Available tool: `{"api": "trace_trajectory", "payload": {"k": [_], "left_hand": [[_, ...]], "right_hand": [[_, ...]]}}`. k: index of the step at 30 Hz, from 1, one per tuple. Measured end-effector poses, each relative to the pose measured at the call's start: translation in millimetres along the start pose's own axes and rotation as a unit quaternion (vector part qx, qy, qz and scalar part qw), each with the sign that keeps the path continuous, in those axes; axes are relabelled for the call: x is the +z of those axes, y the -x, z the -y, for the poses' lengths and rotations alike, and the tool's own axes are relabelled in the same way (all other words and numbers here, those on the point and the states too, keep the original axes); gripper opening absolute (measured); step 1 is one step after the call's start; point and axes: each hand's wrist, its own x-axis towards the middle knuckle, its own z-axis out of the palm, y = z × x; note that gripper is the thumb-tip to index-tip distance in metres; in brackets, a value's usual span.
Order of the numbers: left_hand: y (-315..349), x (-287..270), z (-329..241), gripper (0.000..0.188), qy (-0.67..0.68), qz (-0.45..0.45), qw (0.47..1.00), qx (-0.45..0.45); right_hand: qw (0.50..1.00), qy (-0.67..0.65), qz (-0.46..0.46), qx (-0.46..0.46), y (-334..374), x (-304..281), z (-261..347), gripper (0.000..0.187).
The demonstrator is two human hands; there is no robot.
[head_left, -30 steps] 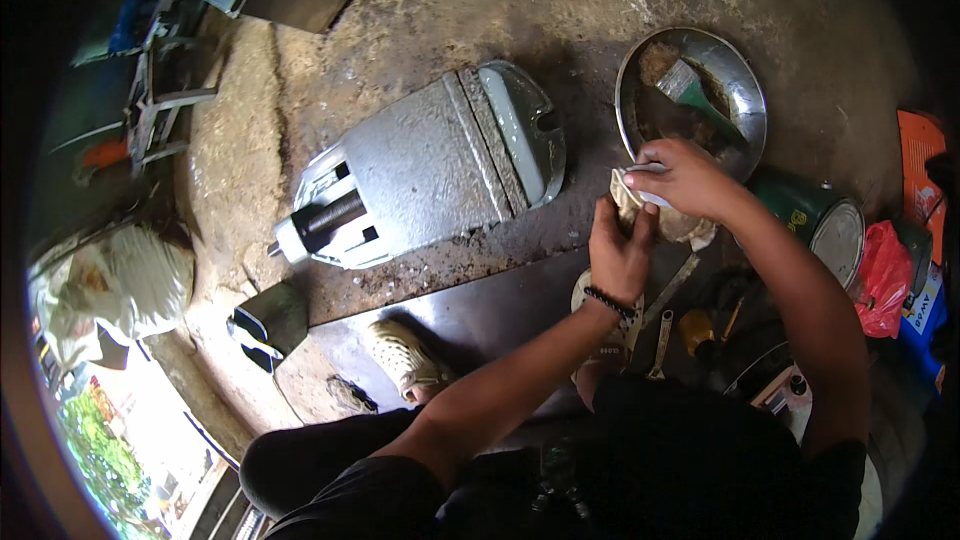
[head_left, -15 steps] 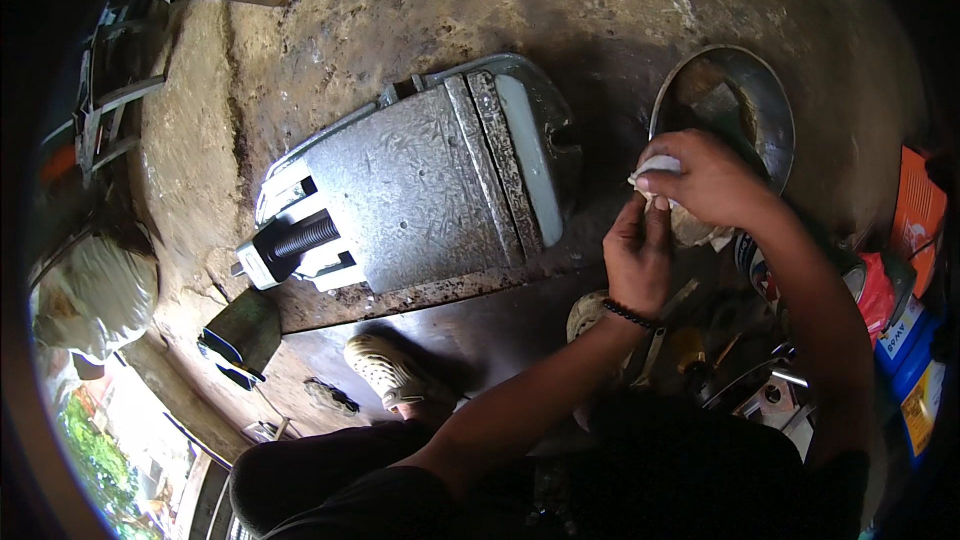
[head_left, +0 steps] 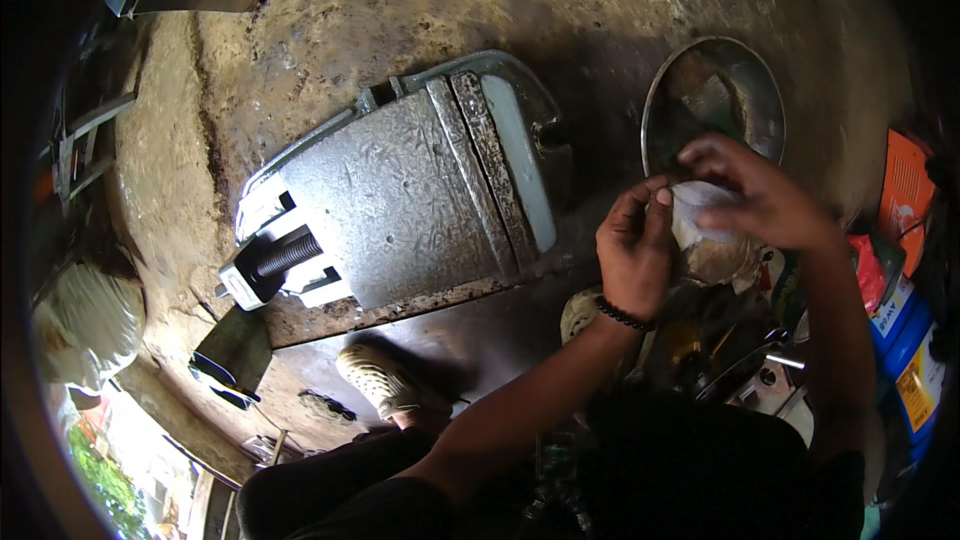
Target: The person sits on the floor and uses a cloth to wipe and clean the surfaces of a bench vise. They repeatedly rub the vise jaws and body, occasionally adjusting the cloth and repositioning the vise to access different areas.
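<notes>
A pale, crumpled rag [head_left: 703, 198] hangs between my two hands, just in front of a round metal bowl [head_left: 647, 120]. My right hand [head_left: 765, 195], partly blurred, has its fingers curled around the rag. My left hand [head_left: 635, 255], with a dark beaded bracelet at the wrist, is closed in a pinch beside the rag. What sits between its thumb and fingertips is too small to make out. Inside the bowl lies a greyish flat piece [head_left: 712, 100], mostly in shadow.
A big grey bench vise [head_left: 410, 200] stands on the worn metal bench to the left. At the right are an orange case [head_left: 905, 190], a red plastic bag [head_left: 864, 270] and blue containers [head_left: 900, 360]. Tools lie below my hands. My foot in a beige clog [head_left: 375, 380] is under the bench edge.
My hands have drawn slightly apart. The right hand's fingers have lifted and shifted right, and more of the rag shows, spread between the hands. The whole view has shifted a little.
</notes>
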Motion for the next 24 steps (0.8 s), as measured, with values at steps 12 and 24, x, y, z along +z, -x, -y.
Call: {"api": "trace_trajectory", "payload": {"k": [12,24], "left_hand": [[14,-5,19,0.023,-0.025,0.094,0.995,-0.004],[16,-13,26,0.042,0.216,0.168,0.938,-0.214]], "right_hand": [[0.988,0.013,-0.155,-0.013,44,0,-42,0.02],[0.968,0.066,-0.204,-0.131,-17,45,-51,0.015]]}}
